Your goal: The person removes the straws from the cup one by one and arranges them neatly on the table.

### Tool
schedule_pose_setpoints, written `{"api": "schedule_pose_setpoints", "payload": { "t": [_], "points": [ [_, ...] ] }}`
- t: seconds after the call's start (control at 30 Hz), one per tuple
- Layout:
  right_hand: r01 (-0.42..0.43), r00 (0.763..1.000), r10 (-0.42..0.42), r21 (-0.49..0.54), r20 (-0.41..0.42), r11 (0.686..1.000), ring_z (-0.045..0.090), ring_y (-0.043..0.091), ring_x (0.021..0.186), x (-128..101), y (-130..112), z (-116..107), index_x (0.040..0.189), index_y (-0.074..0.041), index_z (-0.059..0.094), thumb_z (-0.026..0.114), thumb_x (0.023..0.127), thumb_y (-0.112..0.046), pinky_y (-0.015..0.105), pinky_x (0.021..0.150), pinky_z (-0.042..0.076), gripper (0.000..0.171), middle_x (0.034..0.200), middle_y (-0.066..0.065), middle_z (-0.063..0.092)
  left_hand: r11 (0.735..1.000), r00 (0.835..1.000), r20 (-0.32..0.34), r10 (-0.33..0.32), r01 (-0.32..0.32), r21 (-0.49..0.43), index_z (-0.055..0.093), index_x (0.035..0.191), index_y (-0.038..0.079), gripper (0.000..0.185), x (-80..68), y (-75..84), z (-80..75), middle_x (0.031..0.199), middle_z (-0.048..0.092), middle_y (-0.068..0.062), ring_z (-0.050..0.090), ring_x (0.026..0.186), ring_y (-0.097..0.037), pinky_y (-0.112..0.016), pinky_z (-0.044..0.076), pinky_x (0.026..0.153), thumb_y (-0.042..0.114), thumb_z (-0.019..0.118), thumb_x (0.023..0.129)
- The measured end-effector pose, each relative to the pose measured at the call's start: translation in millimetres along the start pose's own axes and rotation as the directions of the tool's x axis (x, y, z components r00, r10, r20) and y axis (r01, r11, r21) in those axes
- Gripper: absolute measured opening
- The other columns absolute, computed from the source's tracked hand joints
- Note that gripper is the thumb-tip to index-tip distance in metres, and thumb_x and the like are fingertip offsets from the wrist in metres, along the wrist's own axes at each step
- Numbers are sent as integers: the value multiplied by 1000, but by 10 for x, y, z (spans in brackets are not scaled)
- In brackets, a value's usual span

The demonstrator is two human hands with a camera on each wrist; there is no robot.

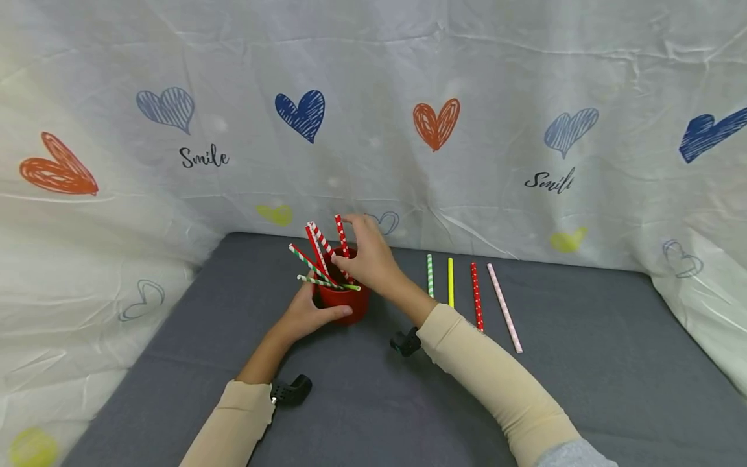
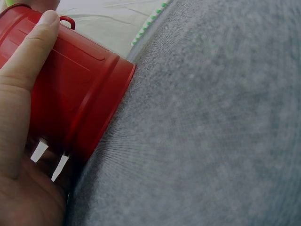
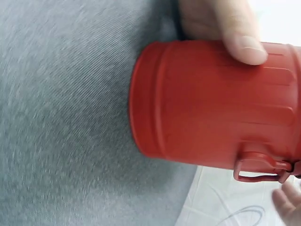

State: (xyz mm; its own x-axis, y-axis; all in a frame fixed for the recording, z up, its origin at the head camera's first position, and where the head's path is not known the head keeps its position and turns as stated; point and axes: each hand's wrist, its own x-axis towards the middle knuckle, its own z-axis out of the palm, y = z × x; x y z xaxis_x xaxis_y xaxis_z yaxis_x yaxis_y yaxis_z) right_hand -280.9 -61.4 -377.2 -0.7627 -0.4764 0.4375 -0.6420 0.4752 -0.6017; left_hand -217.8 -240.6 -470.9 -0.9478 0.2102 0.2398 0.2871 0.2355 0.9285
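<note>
We record a red bucket (image 1: 345, 299) standing on the grey mat (image 1: 373, 402), our left hand (image 1: 308, 316) curled round its wall, thumb (image 2: 29, 52) laid along the side. Our right hand (image 1: 367, 256) arches above the rim, fingers bent, pinching a red dotted straw (image 1: 341, 237) among the straws (image 1: 318, 259) leaning inside. Four loose straws (image 1: 467, 295) lie just right of that wrist.

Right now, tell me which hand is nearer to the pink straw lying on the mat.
Right. The right hand is above the red cup, on the side toward the pink straw; the left hand grips the cup's far side.
</note>
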Motion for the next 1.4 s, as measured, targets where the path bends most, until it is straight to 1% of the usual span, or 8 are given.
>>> {"api": "schedule_pose_setpoints", "payload": {
  "t": [0.17,0.37,0.57,0.73,1.0,1.1,1.27,1.4],
  "points": [
    [213,969,-228,-144,-95,966,46,29,116,-20,-2,40,126,-4,62,84,83,-15,39,93,43,49,129,15,48,1000,1000,11,18,-17,-10,28,153,25,91,13,-9,-3,141,50,-1,53,123,-21,-43,46,100,16,84,83],
    [324,928,-351,-200,-122,925,49,24,90,-19,-37,65,102,-6,72,82,83,-10,34,75,42,22,105,10,55,1000,1000,11,16,-16,-11,28,153,19,90,9,-13,2,141,50,-6,53,122,-24,-39,47,98,8,83,82],
    [247,960,-273,-262,-67,933,48,21,79,-28,-61,73,95,-8,76,83,84,-17,30,67,41,16,87,4,55,1000,1000,8,-18,18,5,30,151,12,87,-16,127,9,140,51,-10,54,121,-25,-39,48,97,5,83,82],
    [166,984,-180,-334,-9,928,51,19,76,2,-96,82,94,-10,77,82,86,-24,29,67,43,17,83,2,57,1000,1000,15,23,-23,6,33,148,5,83,-53,318,8,137,53,-12,55,119,-23,-34,48,97,7,83,82],
    [97,994,-109,-317,-22,944,53,16,70,7,-128,89,85,-10,74,74,87,-13,29,62,44,3,77,0,60,997,997,9,78,-77,-7,37,145,15,81,24,-29,9,134,56,-4,57,117,-20,-34,48,97,11,86,81],
    [80,996,-88,-322,-11,943,53,16,68,1,-158,82,81,-12,73,75,87,-15,29,60,44,7,75,0,60,998,998,14,69,-69,-4,37,145,15,80,27,-17,2,134,56,-4,57,117,-22,-35,48,97,10,86,81],
    [83,997,-74,-420,39,904,53,15,67,10,-217,83,73,-16,74,78,88,-27,30,60,44,19,69,-3,60,999,999,14,43,-44,18,33,150,14,84,21,3,-7,137,54,-5,57,118,-22,-34,48,97,9,84,82],
    [100,995,-92,-405,39,909,50,15,62,-2,-240,76,65,-16,73,77,88,-21,29,59,42,24,59,-6,57,998,999,20,47,-47,29,32,151,11,85,18,19,-12,138,54,-9,56,118,-23,-33,48,97,5,82,83]
  ]
}}
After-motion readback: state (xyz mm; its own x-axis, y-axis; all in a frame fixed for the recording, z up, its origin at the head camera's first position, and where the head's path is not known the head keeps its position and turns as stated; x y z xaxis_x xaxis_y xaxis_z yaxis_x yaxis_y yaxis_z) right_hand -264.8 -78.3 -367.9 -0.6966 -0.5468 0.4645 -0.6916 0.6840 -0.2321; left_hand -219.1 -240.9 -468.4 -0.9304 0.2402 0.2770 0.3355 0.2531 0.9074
